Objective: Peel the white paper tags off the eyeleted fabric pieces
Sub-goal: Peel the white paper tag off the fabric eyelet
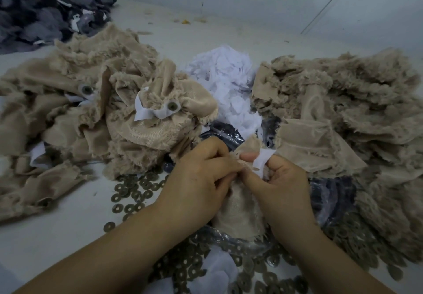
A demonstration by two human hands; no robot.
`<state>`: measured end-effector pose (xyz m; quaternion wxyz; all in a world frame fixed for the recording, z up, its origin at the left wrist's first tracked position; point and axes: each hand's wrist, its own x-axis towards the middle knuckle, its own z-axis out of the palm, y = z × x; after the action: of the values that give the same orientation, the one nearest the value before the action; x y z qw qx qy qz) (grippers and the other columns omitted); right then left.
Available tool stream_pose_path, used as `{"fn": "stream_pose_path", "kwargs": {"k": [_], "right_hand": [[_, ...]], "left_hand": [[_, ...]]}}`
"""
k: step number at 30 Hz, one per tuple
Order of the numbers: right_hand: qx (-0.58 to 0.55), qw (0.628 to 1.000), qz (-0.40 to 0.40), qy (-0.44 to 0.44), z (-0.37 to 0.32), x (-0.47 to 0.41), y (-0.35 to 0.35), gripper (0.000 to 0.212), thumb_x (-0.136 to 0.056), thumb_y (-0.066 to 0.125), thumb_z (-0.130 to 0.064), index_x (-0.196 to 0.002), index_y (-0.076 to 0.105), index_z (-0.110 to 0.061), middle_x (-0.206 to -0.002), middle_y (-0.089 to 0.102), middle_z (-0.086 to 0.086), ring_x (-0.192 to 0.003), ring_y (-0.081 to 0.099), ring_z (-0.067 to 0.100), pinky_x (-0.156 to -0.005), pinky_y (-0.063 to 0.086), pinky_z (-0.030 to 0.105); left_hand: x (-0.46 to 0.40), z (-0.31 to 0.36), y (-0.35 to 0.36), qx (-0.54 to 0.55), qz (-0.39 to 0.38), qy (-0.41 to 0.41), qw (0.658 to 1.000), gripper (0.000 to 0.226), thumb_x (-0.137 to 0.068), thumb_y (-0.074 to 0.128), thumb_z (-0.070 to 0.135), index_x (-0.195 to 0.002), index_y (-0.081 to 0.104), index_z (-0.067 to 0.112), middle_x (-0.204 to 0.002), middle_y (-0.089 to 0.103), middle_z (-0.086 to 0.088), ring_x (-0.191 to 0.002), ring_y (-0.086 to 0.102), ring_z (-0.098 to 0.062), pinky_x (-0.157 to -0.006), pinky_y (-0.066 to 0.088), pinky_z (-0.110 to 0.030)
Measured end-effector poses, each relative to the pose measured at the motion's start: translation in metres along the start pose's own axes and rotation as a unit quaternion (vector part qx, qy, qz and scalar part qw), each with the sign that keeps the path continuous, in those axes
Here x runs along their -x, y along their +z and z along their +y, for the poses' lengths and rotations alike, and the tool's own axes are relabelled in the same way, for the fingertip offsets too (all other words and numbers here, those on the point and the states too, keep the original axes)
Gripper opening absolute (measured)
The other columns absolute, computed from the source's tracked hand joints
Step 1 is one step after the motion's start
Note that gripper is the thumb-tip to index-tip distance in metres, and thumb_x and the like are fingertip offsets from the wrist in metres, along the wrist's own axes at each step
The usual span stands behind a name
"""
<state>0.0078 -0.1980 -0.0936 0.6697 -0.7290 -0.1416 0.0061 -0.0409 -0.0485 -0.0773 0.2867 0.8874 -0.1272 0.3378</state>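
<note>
Just in front of the heap of white paper scraps, low in the middle of the surface, both hands work on one beige fabric piece. The left hand has its fingers curled round the upper edge of that piece and holds it firm; the right hand pinches a white paper tag between thumb and forefinger, and the tag stands partly lifted from the cloth, so this peel looks under way rather than finished. Left of the scrap heap lies a rumpled pile of fabric pieces, and at least one there, with a visible eyelet, carries a white tag stuck beside it; another eyelet farther left shows white paper under it too. That pile seems to be the work left to do. Right of the scrap heap sits a larger stack of furry beige pieces on which no tags show, probably the finished ones, though hidden faces cannot be checked. The scrap heap itself suggests many tags are already off. Nearer the person than the heap, loose metal washers are scattered on the surface, and a dark grey fabric pile lies far beyond the left pile. By these signs the task appears well advanced but not done.
</note>
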Motion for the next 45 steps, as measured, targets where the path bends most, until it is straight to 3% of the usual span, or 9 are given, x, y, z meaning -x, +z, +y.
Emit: {"fn": "stream_pose_path", "kwargs": {"k": [3, 6, 8, 11, 16, 20, 30, 38, 45], "right_hand": [[0.004, 1.000, 0.000, -0.003, 0.000, 0.000, 0.000, 0.024, -0.082, 0.079, -0.007, -0.090, 0.075, -0.029, -0.076, 0.075, 0.002, -0.063, 0.067, 0.012, -0.063, 0.059, 0.023], [0.004, 1.000, 0.000, 0.001, 0.001, 0.001, 0.000, 0.021, -0.082, 0.078, -0.010, -0.093, 0.076, -0.028, -0.083, 0.075, 0.011, -0.079, 0.070, 0.034, -0.073, 0.062, 0.042], [0.004, 1.000, -0.009, 0.004, 0.002, 0.001, 0.000, 0.019, -0.085, 0.076, -0.011, -0.095, 0.076, -0.026, -0.084, 0.074, 0.015, -0.083, 0.069, 0.040, -0.077, 0.060, 0.052], [-0.021, 0.999, -0.035, 0.014, 0.001, 0.000, -0.001, 0.019, -0.088, 0.073, -0.007, -0.097, 0.075, -0.024, -0.091, 0.078, 0.002, -0.087, 0.074, 0.022, -0.081, 0.062, 0.039], [-0.059, 0.996, -0.064, 0.020, 0.001, -0.002, -0.002, 0.023, -0.091, 0.068, -0.003, -0.099, 0.074, -0.024, -0.096, 0.078, 0.000, -0.092, 0.074, 0.018, -0.080, 0.059, 0.028], [-0.072, 0.995, -0.063, 0.023, -0.001, -0.003, -0.002, 0.027, -0.091, 0.067, -0.003, -0.101, 0.073, -0.027, -0.098, 0.078, -0.003, -0.093, 0.074, 0.014, -0.079, 0.057, 0.021], [-0.053, 0.998, -0.043, 0.009, -0.004, -0.001, -0.002, 0.027, -0.091, 0.067, -0.003, -0.102, 0.071, -0.027, -0.098, 0.078, -0.003, -0.096, 0.073, 0.011, -0.081, 0.056, 0.019], [-0.032, 0.998, -0.046, -0.008, -0.003, 0.001, -0.001, 0.030, -0.093, 0.065, -0.001, -0.103, 0.069, -0.029, -0.103, 0.076, 0.000, -0.098, 0.072, 0.013, -0.085, 0.057, 0.025], [-0.027, 0.998, -0.059, -0.018, -0.005, 0.002, 0.000, 0.034, -0.095, 0.060, 0.001, -0.102, 0.068, -0.032, -0.106, 0.075, -0.004, -0.100, 0.071, 0.007, -0.084, 0.055, 0.018]], "left_hand": [[0.000, -0.002, 0.000, -0.010, -0.035, 0.014, 0.999, 0.009, -0.083, 0.074, 0.006, -0.091, 0.078, 0.009, -0.083, 0.060, -0.003, -0.071, 0.057, -0.014, -0.055, 0.051, -0.033], [-0.004, -0.004, -0.002, -0.003, -0.056, 0.000, 0.998, 0.010, -0.081, 0.072, 0.011, -0.089, 0.078, 0.010, -0.082, 0.061, -0.001, -0.071, 0.060, -0.015, -0.056, 0.054, -0.037], [-0.006, -0.006, -0.002, 0.008, -0.058, -0.001, 0.998, 0.007, -0.080, 0.072, 0.011, -0.085, 0.078, 0.009, -0.080, 0.063, -0.001, -0.070, 0.061, -0.015, -0.057, 0.055, -0.036], [-0.007, -0.009, -0.001, 0.035, -0.051, -0.014, 0.998, 0.005, -0.078, 0.074, 0.009, -0.081, 0.078, 0.007, -0.079, 0.065, 0.000, -0.070, 0.062, -0.010, -0.061, 0.055, -0.030], [-0.009, -0.013, 0.003, 0.100, -0.047, -0.033, 0.993, 0.005, -0.077, 0.077, 0.007, -0.082, 0.077, 0.006, -0.081, 0.061, 0.010, -0.074, 0.059, 0.000, -0.071, 0.048, -0.011], [-0.010, -0.016, 0.007, 0.089, -0.052, -0.012, 0.995, 0.002, -0.079, 0.077, 0.004, -0.080, 0.076, 0.005, -0.078, 0.065, 0.002, -0.073, 0.059, -0.004, -0.069, 0.050, -0.016], [-0.009, -0.018, 0.012, 0.120, -0.059, -0.019, 0.991, 0.002, -0.083, 0.073, 0.004, -0.082, 0.075, 0.002, -0.078, 0.066, -0.003, -0.073, 0.063, -0.011, -0.066, 0.054, -0.031], [-0.007, -0.018, 0.013, 0.124, -0.068, -0.021, 0.990, 0.005, -0.085, 0.072, 0.007, -0.083, 0.075, 0.003, -0.078, 0.065, -0.002, -0.073, 0.063, -0.010, -0.065, 0.054, -0.030], [-0.007, -0.018, 0.013, 0.115, -0.062, -0.003, 0.991, 0.005, -0.086, 0.071, 0.008, -0.086, 0.074, 0.004, -0.080, 0.065, -0.002, -0.076, 0.063, -0.010, -0.069, 0.054, -0.029]]}}
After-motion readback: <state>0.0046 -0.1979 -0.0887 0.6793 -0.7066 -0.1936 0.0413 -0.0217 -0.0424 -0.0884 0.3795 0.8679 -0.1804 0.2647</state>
